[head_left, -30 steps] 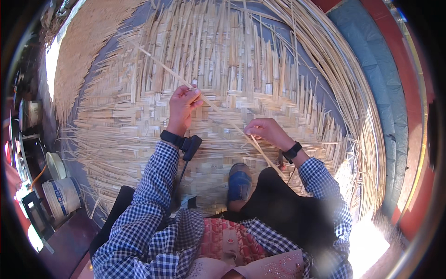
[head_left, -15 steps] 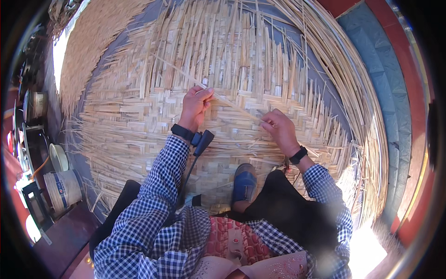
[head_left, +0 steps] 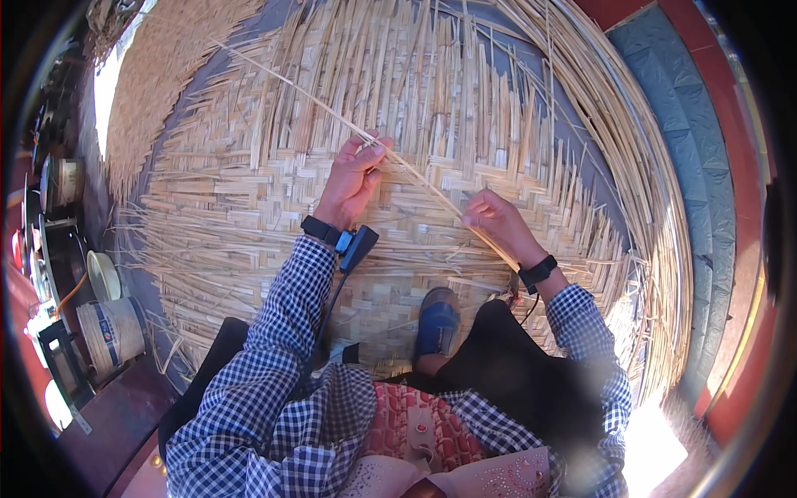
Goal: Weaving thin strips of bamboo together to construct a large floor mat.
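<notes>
A long, thin, pale bamboo strip [head_left: 303,93] stretches diagonally between my hands, over a half-woven mat [head_left: 257,195] spread on the ground. My left hand [head_left: 350,184] pinches the strip between thumb and fingertips above the middle of the mat. Lower and to the right, my right hand [head_left: 501,226] has its fingers closed on the same strip, whose near end reaches toward my right wrist. Beyond my left hand the strip runs out to the far left. Loose strip ends stick up along the mat's far and right edges.
A bundle of long strips [head_left: 656,216] curves along the right, beside a blue-grey sheet [head_left: 689,124]. At far left lies another woven mat [head_left: 170,75]. Spools [head_left: 110,334] and a dark box [head_left: 116,423] stand at the left. My blue shoe [head_left: 438,322] rests on the mat.
The strip has been drawn along: more of it shows past my right hand, and it extends further to the far left. My left hand has risen slightly.
</notes>
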`<state>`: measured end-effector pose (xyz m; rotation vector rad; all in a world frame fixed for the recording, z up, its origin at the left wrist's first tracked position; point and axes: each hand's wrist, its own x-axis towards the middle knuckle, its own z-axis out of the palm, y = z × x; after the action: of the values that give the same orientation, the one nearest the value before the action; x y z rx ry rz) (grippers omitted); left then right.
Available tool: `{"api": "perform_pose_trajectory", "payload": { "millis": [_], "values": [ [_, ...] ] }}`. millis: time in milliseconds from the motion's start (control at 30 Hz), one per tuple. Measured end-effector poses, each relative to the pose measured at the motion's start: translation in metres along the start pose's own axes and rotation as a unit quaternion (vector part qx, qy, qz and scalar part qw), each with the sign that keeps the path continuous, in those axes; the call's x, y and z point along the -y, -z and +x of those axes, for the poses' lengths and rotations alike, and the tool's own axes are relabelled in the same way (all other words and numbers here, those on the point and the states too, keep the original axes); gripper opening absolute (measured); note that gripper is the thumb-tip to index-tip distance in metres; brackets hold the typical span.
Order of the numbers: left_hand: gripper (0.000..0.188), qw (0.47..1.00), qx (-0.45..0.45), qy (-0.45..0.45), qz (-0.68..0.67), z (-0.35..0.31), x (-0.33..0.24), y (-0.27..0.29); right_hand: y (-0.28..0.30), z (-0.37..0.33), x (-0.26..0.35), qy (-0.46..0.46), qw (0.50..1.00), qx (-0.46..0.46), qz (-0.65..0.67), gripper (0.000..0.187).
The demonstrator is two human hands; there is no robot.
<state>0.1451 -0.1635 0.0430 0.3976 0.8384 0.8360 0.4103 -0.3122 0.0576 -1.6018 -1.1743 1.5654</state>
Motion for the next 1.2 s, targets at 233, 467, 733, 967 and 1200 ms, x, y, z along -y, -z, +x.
{"api": "perform_pose_trajectory", "payload": {
  "millis": [233,467,733,967,1200],
  "values": [
    [0.024,0.998,-0.023,-0.054,0.028,0.011,-0.004,-0.018,-0.003,-0.001,0.011,0.005,0.999,0.022,-0.023,0.017],
    [0.015,0.982,0.106,-0.104,0.115,0.050,-0.025,-0.065,0.003,0.004,0.010,0.046,0.990,-0.136,0.005,0.013],
    [0.023,0.941,0.124,-0.088,0.304,0.089,-0.037,-0.066,0.033,0.004,0.015,-0.011,0.975,-0.145,0.170,0.016],
    [0.024,0.631,-0.025,-0.144,0.762,0.151,-0.007,-0.033,0.038,0.001,0.006,0.051,0.920,-0.210,0.326,0.019],
    [0.015,0.865,0.006,-0.036,0.500,0.153,-0.024,-0.023,0.033,-0.002,0.011,0.049,0.927,-0.200,0.315,0.019]
  ]
}}
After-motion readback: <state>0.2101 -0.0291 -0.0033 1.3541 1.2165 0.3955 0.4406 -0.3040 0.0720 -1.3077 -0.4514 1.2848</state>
